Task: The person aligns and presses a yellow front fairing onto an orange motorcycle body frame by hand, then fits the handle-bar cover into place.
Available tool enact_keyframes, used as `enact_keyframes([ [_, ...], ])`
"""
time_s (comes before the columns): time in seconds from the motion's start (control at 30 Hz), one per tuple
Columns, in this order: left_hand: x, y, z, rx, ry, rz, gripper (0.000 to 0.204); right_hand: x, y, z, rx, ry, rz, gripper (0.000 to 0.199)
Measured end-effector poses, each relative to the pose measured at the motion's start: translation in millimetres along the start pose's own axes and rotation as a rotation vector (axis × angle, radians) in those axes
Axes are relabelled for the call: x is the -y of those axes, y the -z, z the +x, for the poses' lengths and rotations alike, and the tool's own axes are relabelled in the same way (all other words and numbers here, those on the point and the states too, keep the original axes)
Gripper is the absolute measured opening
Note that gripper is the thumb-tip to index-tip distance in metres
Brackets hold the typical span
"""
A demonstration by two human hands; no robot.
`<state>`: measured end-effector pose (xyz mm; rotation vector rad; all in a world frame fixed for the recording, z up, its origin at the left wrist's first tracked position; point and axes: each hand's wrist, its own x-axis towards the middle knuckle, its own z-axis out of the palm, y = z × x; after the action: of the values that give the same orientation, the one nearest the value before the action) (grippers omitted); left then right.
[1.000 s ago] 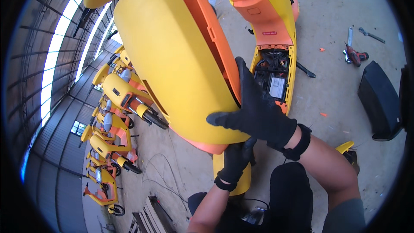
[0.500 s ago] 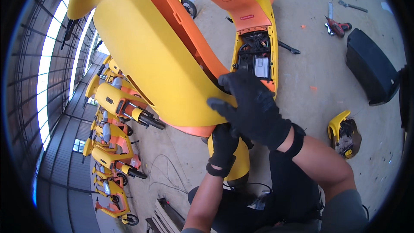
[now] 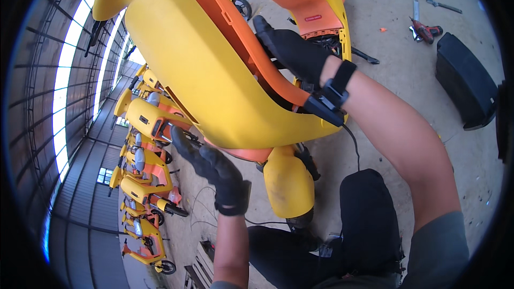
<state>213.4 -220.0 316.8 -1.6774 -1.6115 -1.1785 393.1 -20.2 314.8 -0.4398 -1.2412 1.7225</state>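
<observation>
A large yellow scooter body shell [image 3: 203,69] slants across the middle, with an orange inner panel [image 3: 235,37] along its right edge and a dark gap between the two. My left hand [image 3: 211,166], in a black glove, is by the shell's lower left side, fingers stretched out and holding nothing. My right hand [image 3: 294,53], also gloved, lies along the outer edge of the orange panel with its fingers extended; whether it presses on it I cannot tell. A black tapered piece [image 3: 324,112] with a cable sits at the shell's lower right end. Below is a yellow mudguard [image 3: 289,182].
Another yellow and orange scooter [image 3: 305,0] stands beyond my right hand, its open compartment partly hidden. A red and black power drill [image 3: 425,31], a wrench [image 3: 444,6] and a black box-like part [image 3: 466,83] lie on the floor at right. Several scooters [image 3: 155,118] line the left.
My left hand has come out from under the shell's lower end and moved left. My right hand has moved up along the orange panel. The black tapered piece has come into sight.
</observation>
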Motion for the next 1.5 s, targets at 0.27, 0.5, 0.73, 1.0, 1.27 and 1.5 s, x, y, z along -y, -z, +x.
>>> enact_keyframes([
  [0.27,13,-42,0,-0.086,0.108,-0.221,0.063,-17,-16,6,0.016,0.31,0.035,0.075],
  [0.5,21,-50,-33,-0.282,0.256,-0.359,0.064,-7,-8,2,0.037,0.359,-0.337,0.069],
  [0.73,16,-69,-58,-0.372,0.322,-0.446,0.063,-29,-15,14,-0.024,0.452,-0.209,0.068],
  [1.0,17,-72,-80,-0.239,0.192,0.082,0.067,-39,-14,15,-0.07,0.561,-0.227,0.077],
  [1.27,6,-69,-120,-0.147,0.084,0.579,0.089,-35,-14,5,-0.07,0.574,-0.378,0.055],
  [1.5,-23,-78,-88,-0.199,0.096,0.376,0.071,-41,-14,5,-0.046,0.529,-0.234,0.077],
])
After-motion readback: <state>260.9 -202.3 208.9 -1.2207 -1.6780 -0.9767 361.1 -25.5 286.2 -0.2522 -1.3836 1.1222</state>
